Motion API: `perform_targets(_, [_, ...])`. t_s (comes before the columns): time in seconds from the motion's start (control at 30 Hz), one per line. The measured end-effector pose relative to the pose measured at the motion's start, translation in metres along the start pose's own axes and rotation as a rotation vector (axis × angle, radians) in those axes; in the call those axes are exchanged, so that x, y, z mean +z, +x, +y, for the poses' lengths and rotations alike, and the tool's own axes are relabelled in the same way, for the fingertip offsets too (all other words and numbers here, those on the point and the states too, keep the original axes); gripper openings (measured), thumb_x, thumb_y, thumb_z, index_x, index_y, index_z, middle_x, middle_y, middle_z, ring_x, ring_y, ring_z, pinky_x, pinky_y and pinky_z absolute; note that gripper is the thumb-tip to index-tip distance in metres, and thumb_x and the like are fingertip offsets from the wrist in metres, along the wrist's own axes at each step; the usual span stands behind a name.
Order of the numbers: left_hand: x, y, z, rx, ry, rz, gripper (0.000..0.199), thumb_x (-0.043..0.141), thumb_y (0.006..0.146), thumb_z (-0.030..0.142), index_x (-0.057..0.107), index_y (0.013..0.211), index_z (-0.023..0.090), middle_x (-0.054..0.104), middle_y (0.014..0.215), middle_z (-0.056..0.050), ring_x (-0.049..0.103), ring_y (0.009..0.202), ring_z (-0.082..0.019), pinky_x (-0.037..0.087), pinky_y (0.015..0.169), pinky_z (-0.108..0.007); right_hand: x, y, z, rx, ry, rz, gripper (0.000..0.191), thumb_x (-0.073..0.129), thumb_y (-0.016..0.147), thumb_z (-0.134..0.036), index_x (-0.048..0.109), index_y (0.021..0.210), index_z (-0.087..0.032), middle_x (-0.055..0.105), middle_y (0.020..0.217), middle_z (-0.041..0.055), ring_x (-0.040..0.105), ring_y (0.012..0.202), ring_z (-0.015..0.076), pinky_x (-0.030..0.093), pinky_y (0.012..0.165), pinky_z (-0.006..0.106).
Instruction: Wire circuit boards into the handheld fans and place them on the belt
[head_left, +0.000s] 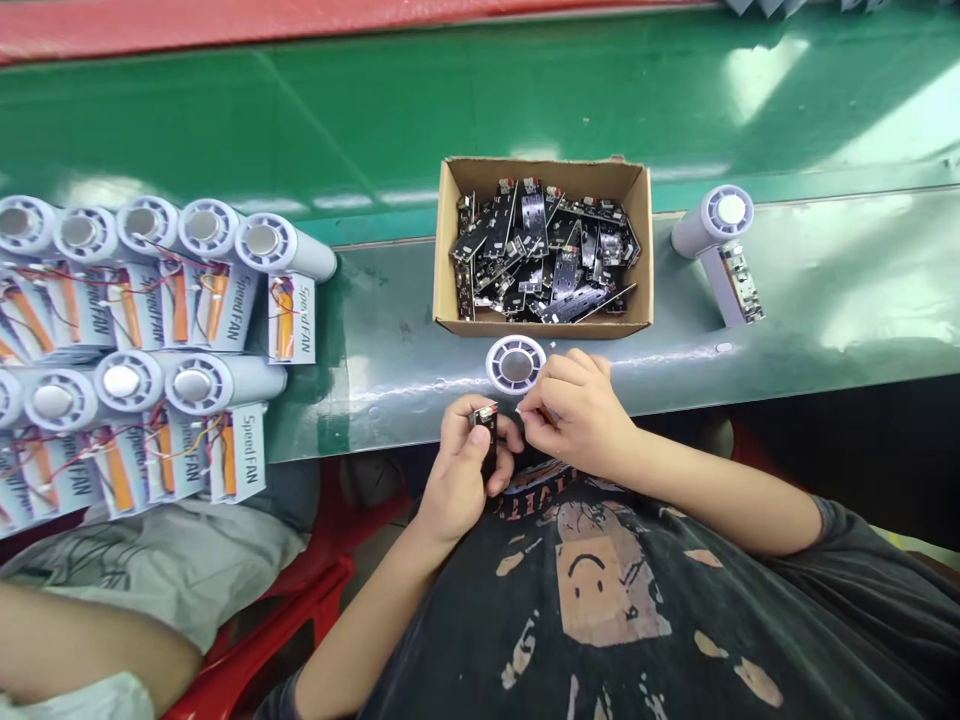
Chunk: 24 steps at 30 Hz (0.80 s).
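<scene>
My left hand (pixel 457 475) is closed round a black circuit board (pixel 487 440), held upright near the table's front edge. Just to its right, my right hand (pixel 574 415) is pinched; whatever lies between its fingertips is too small to make out. Beyond both hands a white ring-shaped fan end (pixel 516 365) faces up, its lower part hidden by my hands. An open cardboard box (pixel 544 328) full of black circuit boards (pixel 532 225) stands behind it.
Rows of white fan units (pixel 277 245) with orange batteries and wires fill the left side. One more fan unit (pixel 712 220), with a board on it, stands at right. Another person's arm (pixel 90 640) and a red chair (pixel 300 610) are at lower left.
</scene>
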<state>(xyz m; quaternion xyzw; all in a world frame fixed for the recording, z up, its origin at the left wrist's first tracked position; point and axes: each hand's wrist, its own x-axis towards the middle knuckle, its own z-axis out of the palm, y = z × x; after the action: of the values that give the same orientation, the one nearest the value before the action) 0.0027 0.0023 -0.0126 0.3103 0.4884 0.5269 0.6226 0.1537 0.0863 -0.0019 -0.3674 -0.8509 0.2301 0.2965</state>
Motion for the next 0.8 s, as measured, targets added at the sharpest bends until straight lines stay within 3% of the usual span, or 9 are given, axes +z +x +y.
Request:
perform_targets(0.17, [-0.003, -0.007, 0.004, -0.007, 0.479, 0.122, 0.028, 0.049, 0.098, 0.041, 0.051, 0.118, 0.022, 0.053, 0.063, 0.007, 0.054, 0.043, -0.008, 0.044, 0.043, -0.019, 0.005, 0.003, -0.002, -0.079, -0.145, 0.022, 0.021, 0.057, 0.081, -0.016, 0.057, 0.06, -0.019, 0.057, 0.069, 0.0006, 0.041, 0.074, 0.0167, 0.025, 0.071, 0.034])
perform_targets(0.27, [-0.002, -0.007, 0.009, 0.015, 0.707, 0.103, 0.026, 0.044, 0.099, 0.033, 0.054, 0.119, 0.02, 0.055, 0.058, 0.007, 0.056, 0.046, -0.009, 0.046, 0.047, -0.02, 0.004, 0.004, -0.003, -0.103, -0.203, -0.027, 0.025, 0.056, 0.085, -0.019, 0.057, 0.061, -0.02, 0.055, 0.07, 0.0016, 0.04, 0.075, 0.0178, 0.023, 0.071, 0.036])
perform_targets(0.43, [0.002, -0.004, 0.018, 0.082, 0.898, 0.084, 0.023, 0.042, 0.098, 0.024, 0.057, 0.115, 0.019, 0.064, 0.068, 0.003, 0.058, 0.049, -0.01, 0.049, 0.054, -0.023, -0.003, 0.008, -0.005, -0.125, -0.246, -0.132, 0.026, 0.055, 0.088, -0.02, 0.058, 0.063, -0.02, 0.054, 0.071, 0.0036, 0.039, 0.078, 0.02, 0.022, 0.069, 0.038])
perform_targets(0.57, [0.004, -0.004, 0.022, 0.151, 1.114, 0.076, 0.025, 0.042, 0.096, 0.02, 0.058, 0.115, 0.018, 0.068, 0.084, -0.001, 0.064, 0.066, -0.013, 0.054, 0.07, -0.027, -0.007, 0.012, -0.007, -0.11, -0.25, -0.189, 0.026, 0.056, 0.088, -0.018, 0.058, 0.063, -0.02, 0.055, 0.074, 0.0053, 0.04, 0.08, 0.0215, 0.022, 0.068, 0.039])
perform_targets(0.67, [0.005, -0.006, 0.023, 0.18, 1.225, 0.072, 0.027, 0.043, 0.096, 0.019, 0.058, 0.118, 0.018, 0.068, 0.088, -0.004, 0.066, 0.08, -0.018, 0.054, 0.076, -0.031, -0.008, 0.011, -0.006, -0.115, -0.232, -0.196, 0.029, 0.056, 0.092, -0.021, 0.059, 0.063, -0.02, 0.056, 0.076, 0.0053, 0.041, 0.081, 0.0215, 0.023, 0.068, 0.039])
perform_targets(0.8, [0.007, -0.007, 0.022, 0.177, 1.218, 0.09, 0.032, 0.042, 0.095, 0.018, 0.054, 0.125, 0.017, 0.067, 0.09, -0.004, 0.066, 0.081, -0.018, 0.055, 0.08, -0.033, -0.003, 0.007, 0.0, -0.099, -0.178, -0.161, 0.027, 0.054, 0.096, -0.026, 0.066, 0.073, -0.021, 0.058, 0.08, 0.0032, 0.043, 0.083, 0.0199, 0.026, 0.072, 0.039])
